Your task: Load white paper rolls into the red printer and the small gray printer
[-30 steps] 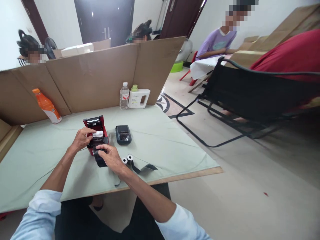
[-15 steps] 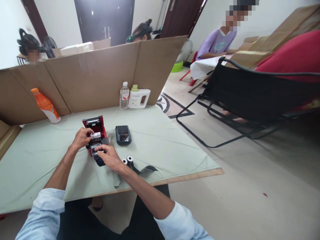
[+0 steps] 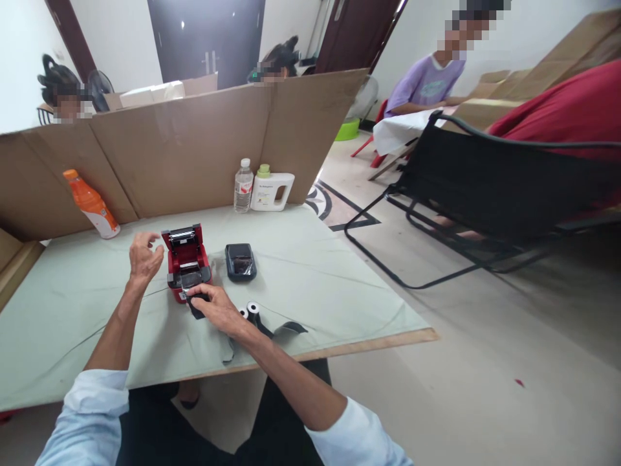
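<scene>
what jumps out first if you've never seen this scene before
A small red printer with its lid open sits mid-table on the pale green cloth, the right hand pinching a dark strip at its front while the left hand hovers open beside it. Just right lie a dark handheld device and two small paper rolls. An orange bottle leans against the cardboard wall at the back left.

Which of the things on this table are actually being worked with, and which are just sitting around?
In use: red printer, lid open; dark strip under the right hand; left hand lifted beside the printer.

Lying about: two small rolls, black device, orange bottle, water bottle, white jug.
</scene>
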`<move>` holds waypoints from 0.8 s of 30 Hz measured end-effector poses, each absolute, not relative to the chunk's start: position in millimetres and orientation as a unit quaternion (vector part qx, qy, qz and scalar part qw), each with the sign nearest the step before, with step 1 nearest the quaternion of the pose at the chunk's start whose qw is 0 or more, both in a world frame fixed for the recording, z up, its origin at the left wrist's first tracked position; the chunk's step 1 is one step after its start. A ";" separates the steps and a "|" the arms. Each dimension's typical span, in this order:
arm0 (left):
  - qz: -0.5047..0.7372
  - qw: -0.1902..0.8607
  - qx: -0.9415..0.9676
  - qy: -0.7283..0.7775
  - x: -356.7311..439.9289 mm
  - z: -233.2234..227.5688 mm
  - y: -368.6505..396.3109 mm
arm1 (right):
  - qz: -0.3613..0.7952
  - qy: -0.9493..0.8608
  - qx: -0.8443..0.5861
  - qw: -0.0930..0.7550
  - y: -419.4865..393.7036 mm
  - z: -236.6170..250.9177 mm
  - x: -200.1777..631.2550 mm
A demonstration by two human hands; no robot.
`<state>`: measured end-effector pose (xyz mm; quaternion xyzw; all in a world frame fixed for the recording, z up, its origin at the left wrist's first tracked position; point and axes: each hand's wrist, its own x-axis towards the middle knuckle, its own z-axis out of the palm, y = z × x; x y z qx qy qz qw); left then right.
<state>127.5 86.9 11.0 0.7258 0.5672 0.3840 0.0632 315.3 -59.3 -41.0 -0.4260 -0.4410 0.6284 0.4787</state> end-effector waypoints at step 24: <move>0.212 0.114 0.891 0.384 85.0 -27.9 24.8 | 0.644 -0.537 -0.400 0.370 -84.4 -36.6 327.9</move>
